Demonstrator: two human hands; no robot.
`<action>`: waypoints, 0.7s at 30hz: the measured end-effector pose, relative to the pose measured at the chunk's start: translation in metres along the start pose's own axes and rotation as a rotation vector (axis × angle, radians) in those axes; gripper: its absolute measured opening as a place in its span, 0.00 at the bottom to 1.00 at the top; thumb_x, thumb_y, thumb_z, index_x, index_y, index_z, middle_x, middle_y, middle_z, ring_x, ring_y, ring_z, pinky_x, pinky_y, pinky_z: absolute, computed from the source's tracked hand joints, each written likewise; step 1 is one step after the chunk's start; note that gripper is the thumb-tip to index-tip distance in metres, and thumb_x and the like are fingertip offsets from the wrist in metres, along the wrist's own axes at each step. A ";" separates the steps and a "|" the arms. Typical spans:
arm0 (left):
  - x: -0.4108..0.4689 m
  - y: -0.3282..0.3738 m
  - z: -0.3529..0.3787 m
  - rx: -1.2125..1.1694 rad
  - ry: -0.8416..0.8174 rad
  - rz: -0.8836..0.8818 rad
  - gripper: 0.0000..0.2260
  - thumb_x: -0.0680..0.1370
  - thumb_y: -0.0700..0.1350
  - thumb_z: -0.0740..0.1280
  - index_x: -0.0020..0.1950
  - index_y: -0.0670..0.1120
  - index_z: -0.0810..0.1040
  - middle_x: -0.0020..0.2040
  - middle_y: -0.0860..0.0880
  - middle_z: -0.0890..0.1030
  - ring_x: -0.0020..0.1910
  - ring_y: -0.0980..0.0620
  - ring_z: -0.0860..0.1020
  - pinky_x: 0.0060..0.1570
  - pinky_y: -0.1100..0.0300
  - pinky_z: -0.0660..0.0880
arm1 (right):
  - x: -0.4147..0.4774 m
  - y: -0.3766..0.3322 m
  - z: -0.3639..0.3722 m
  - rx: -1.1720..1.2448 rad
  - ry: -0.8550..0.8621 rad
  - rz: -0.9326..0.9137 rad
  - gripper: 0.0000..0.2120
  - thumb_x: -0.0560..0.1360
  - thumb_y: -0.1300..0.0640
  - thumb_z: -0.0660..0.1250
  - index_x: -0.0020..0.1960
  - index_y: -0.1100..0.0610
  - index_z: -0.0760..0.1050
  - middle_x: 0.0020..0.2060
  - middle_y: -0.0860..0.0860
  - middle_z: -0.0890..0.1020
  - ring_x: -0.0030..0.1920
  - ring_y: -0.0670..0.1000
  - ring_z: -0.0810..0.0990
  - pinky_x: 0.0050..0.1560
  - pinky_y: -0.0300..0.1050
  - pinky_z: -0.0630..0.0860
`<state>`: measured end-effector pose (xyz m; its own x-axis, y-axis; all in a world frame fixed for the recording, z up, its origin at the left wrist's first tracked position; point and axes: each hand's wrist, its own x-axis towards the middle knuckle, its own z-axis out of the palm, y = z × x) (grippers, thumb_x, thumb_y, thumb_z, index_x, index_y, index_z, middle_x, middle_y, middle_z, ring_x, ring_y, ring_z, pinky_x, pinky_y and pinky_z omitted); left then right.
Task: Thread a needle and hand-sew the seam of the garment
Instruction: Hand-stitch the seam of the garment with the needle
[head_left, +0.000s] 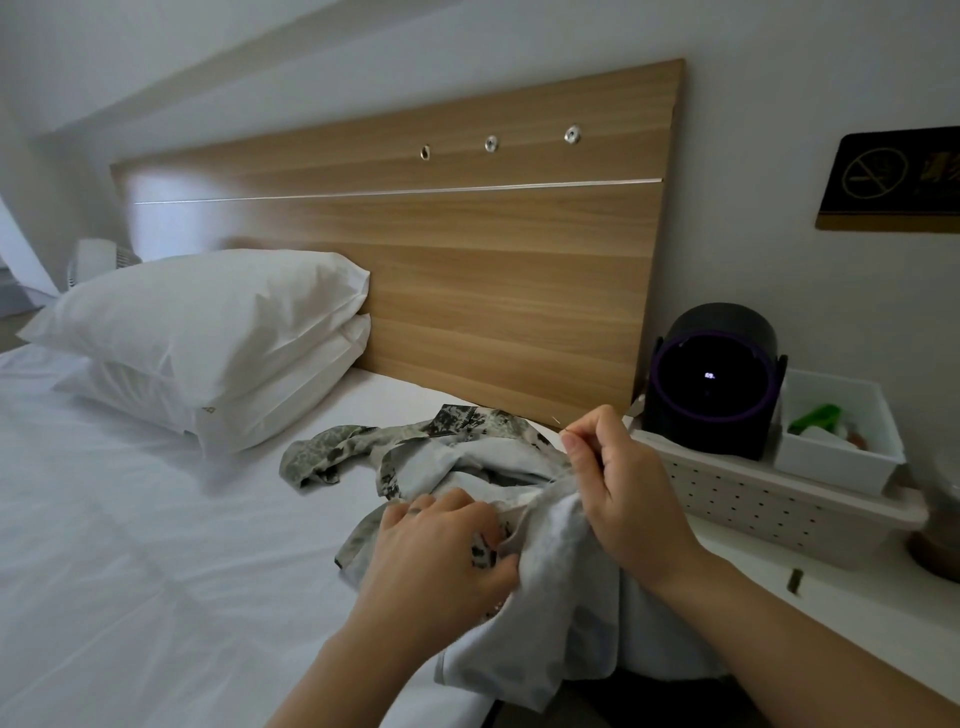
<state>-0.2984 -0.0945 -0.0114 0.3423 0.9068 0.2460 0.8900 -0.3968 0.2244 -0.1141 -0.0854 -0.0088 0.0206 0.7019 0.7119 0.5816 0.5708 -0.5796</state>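
Sewing step in hand: needle held clear above the seam.

The right hand (618, 483) pinches the needle (560, 422) between thumb and forefinger, just above the garment (467, 457); the thread is too fine to confirm. The left hand (447, 545) grips bunched cloth at the bed's (130, 571) near right edge. The next move likely calls for re-entering the seam beside the left fingers.

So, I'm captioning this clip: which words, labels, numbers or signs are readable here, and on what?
No words can be read.
Wall sign: a no-smoking symbol; the characters beside it are too blurred to read.
Black device: a small glowing mark, too small to read.
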 end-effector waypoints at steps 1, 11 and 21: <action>0.000 0.001 0.002 0.010 -0.006 0.000 0.14 0.71 0.65 0.58 0.48 0.59 0.75 0.47 0.61 0.73 0.52 0.57 0.72 0.56 0.59 0.62 | 0.000 0.000 0.000 0.002 -0.001 -0.002 0.06 0.79 0.60 0.61 0.43 0.57 0.70 0.26 0.48 0.73 0.28 0.49 0.72 0.27 0.43 0.69; 0.001 0.003 0.014 0.109 0.020 -0.027 0.14 0.76 0.59 0.55 0.49 0.57 0.78 0.50 0.61 0.74 0.54 0.56 0.66 0.58 0.57 0.58 | -0.001 0.002 -0.001 -0.024 0.039 -0.019 0.06 0.79 0.62 0.62 0.44 0.55 0.69 0.30 0.39 0.71 0.32 0.39 0.74 0.33 0.28 0.68; 0.005 -0.026 -0.008 -0.707 0.191 -0.135 0.08 0.72 0.52 0.67 0.34 0.55 0.81 0.35 0.58 0.82 0.38 0.53 0.78 0.42 0.59 0.73 | -0.007 0.016 -0.001 -0.110 0.103 0.021 0.07 0.79 0.60 0.61 0.42 0.52 0.68 0.24 0.41 0.67 0.28 0.44 0.72 0.26 0.31 0.64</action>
<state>-0.3219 -0.0805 -0.0085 0.1283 0.9391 0.3187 0.4920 -0.3393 0.8018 -0.1039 -0.0818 -0.0230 0.1138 0.6627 0.7402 0.6658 0.5021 -0.5519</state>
